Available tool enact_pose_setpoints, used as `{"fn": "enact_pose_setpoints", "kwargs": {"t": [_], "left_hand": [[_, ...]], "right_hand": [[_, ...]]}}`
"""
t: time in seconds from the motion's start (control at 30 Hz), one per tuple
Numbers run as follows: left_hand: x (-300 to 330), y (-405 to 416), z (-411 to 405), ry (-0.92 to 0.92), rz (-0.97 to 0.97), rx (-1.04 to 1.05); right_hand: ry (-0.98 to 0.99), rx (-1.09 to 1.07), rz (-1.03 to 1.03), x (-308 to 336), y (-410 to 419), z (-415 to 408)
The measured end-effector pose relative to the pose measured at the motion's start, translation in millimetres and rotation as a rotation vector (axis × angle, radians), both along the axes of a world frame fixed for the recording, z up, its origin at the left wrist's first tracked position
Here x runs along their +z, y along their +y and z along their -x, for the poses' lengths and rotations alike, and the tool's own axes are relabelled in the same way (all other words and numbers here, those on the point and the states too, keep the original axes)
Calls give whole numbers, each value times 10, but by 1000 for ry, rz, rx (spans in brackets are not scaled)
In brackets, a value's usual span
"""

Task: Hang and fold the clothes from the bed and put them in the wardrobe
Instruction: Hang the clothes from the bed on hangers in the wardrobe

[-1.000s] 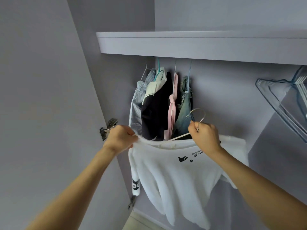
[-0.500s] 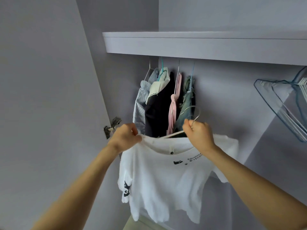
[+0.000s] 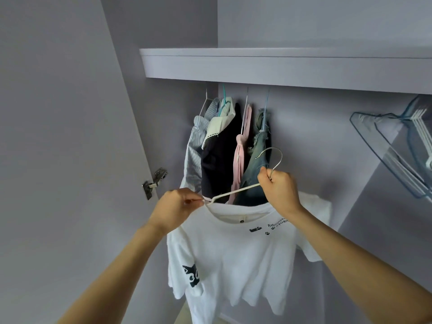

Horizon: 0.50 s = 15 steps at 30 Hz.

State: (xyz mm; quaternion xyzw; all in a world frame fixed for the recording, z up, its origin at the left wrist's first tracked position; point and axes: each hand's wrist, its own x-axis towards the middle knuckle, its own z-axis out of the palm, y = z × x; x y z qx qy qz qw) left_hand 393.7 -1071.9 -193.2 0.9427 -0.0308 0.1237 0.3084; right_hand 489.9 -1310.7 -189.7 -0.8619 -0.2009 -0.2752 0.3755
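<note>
The wardrobe (image 3: pixel 292 127) fills the frame, its shelf (image 3: pixel 280 66) crossing the upper half, with a row of hung clothes (image 3: pixel 224 155) below it at centre and a bunch of empty hangers (image 3: pixel 395 150) at the right edge. The white T-shirt (image 3: pixel 236 258) hangs in the lower centre of the frame, in front of the hung clothes, on a white hanger (image 3: pixel 236 191). The right hand (image 3: pixel 279 189) has its fingers curled round the base of the hanger's metal hook, while the left hand (image 3: pixel 174 210) pinches the shirt's collar at the hanger's left end.
</note>
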Motion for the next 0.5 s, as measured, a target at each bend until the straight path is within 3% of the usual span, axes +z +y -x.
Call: {"fn": "enact_pose_setpoints", "kwargs": {"t": [0.27,0.4,0.5], "left_hand": [[56,-263,-57,-320,63,115],[-16,-397,-84,-120,-158,69],[-50,-499,-129,-164,-112,-37]], "right_hand": [[-96,-46,90,42,-68,73],[-72,-72,57,81,-52,101],[-104,-70,39,100,-54,123]]}}
